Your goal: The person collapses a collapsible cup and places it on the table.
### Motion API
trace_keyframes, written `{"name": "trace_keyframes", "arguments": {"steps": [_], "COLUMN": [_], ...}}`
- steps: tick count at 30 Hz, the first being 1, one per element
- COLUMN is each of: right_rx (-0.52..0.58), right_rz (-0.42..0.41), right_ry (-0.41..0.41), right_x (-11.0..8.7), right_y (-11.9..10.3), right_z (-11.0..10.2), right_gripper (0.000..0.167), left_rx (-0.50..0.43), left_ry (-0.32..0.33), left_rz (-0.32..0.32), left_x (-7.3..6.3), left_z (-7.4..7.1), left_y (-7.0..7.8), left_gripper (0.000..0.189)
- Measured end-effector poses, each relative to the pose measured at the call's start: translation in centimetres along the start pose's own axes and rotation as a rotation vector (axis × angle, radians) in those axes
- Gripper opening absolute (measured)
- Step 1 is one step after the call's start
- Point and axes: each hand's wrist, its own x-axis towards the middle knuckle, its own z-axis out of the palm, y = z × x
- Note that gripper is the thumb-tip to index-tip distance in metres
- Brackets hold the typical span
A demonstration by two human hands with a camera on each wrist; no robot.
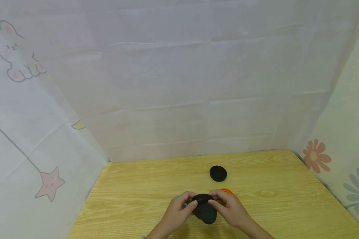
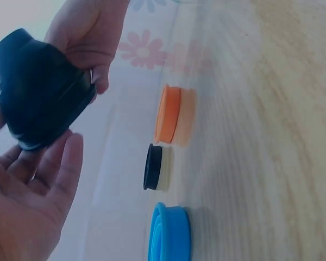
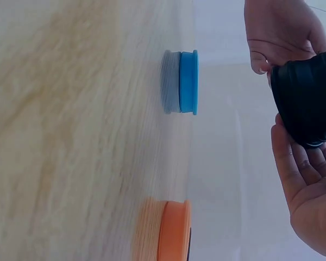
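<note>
Above the table, both hands hold a black funnel-shaped piece (image 1: 208, 214) with a wide rim and stepped sides narrowing to a rounded end. My left hand (image 1: 177, 210) grips the rim from the left, thumb on the near side. On the opposite side, my right hand (image 1: 231, 210) pinches the rim between thumb and fingers. In the left wrist view, the tapered body (image 2: 38, 89) tilts between the two hands. A blue ringed disc (image 3: 189, 81) lies on the table, mostly hidden by the left hand in the head view. Partly behind the right hand sits an orange ringed disc (image 2: 168, 114).
Farther back on the wooden table (image 1: 143, 179) lies a flat black round disc (image 1: 218, 173). A pale cloth wall (image 1: 173, 83) rises behind the table's back edge, with printed cloth (image 1: 15, 139) along the left and right sides.
</note>
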Motion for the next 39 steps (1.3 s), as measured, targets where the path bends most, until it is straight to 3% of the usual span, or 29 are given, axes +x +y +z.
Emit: {"name": "trace_keyframes", "arguments": {"steps": [7,11,14,20,24,29,39], "right_rx": [-0.116,-0.156,-0.140,0.048,0.202,0.287,0.522], "right_rz": [-0.123,-0.157,-0.167,-0.156,-0.131,-0.097,-0.110], "right_ry": [0.094,0.132,0.128,0.026,-0.072,-0.127,-0.278], "right_x": [-0.4,-0.6,-0.8,-1.1,-1.2,-1.4,-1.2], "right_y": [-0.8,-1.0,-0.9,-0.6,-0.8,-1.1,-1.0], "right_z": [0.3,0.4,0.4,-0.1,-0.8,-1.4,-1.6], "right_gripper": [0.015,0.016,0.017,0.025,0.033,0.032,0.019], "left_rx": [-0.040,-0.020,0.022,0.135,0.192,0.182,-0.036], "left_ry": [-0.072,-0.056,-0.031,0.033,0.083,0.071,-0.128], "left_rz": [0.053,0.072,0.120,0.277,0.326,0.331,0.192], "left_x": [-0.3,-0.2,-0.2,-0.1,-0.1,-0.2,-0.4], "left_z": [-0.3,-0.1,0.0,0.2,0.3,0.2,-0.2], "left_y": [0.4,0.3,0.2,-0.1,-0.2,0.0,1.2], "left_gripper": [0.021,0.019,0.017,0.015,0.017,0.018,0.012]}}
